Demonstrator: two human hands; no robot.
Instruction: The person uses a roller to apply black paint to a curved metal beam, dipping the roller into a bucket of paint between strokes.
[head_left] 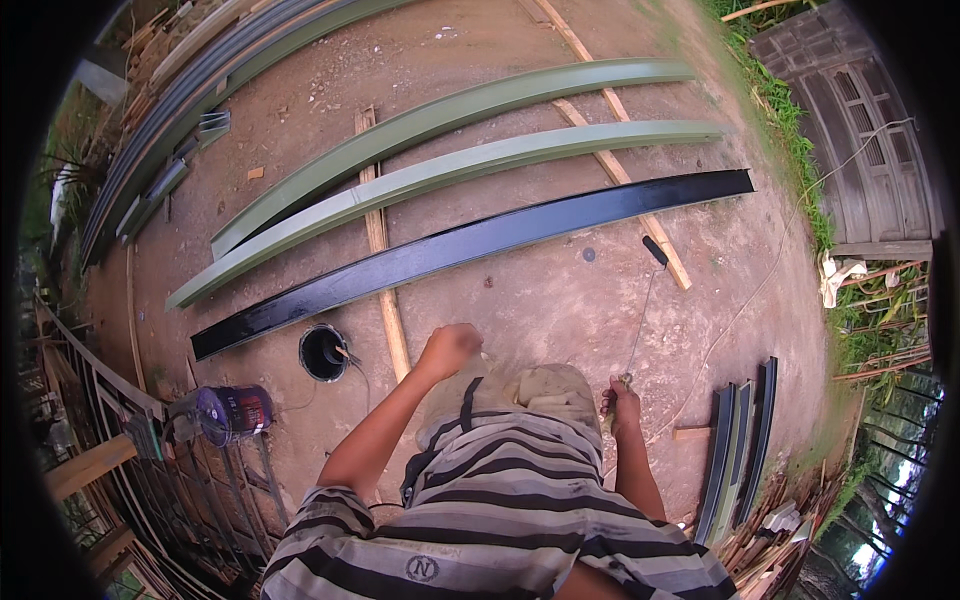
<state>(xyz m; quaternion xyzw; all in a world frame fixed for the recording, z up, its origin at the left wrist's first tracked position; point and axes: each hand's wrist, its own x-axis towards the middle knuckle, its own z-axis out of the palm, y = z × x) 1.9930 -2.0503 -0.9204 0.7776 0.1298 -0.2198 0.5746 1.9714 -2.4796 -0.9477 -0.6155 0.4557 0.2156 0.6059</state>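
My right hand [622, 400] is closed around the handle end of a paint roller, low at my right side. A thin rod runs forward from it to the small black roller head [654, 250], beside the end of a wooden batten. My left hand [452, 352] hangs in front of my left thigh; its fingers are smeared, so I cannot tell whether they hold anything. Ahead lies a glossy black steel beam [470, 245] across two wooden battens [390, 310]. To the left of my left hand stands a black bucket [323, 353] with a stick-like handle inside.
Two green steel beams [450, 165] lie beyond the black one. A purple-labelled pail [234, 413] sits at left near metal bars. Short dark beams [740, 450] rest at right. A thin cord [735, 325] crosses the dirt, and stacked beams [190, 100] line the far left.
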